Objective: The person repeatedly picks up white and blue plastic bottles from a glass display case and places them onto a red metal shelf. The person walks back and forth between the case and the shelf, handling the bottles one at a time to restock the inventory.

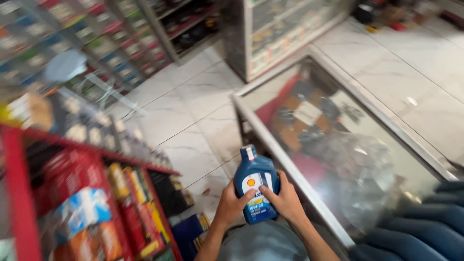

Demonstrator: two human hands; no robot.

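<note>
Item: blue oil bottle point(256, 186), held upright in both hands at near centre.

I log the left hand point(231, 205) clasped on the bottle's lower left side, thumb lying across the front label; the right hand point(286, 199) grasps the lower right side, fingers wrapped onto the label. Both grips are clenched on the bottle, which rises above them with its capped neck free. It hangs over the white tiled floor point(193, 106), just left of the metal edge of a glass display table point(290, 174). Red shelf rack point(19, 193) of packaged goods near left; dark blue containers point(425, 227) near right.
</note>
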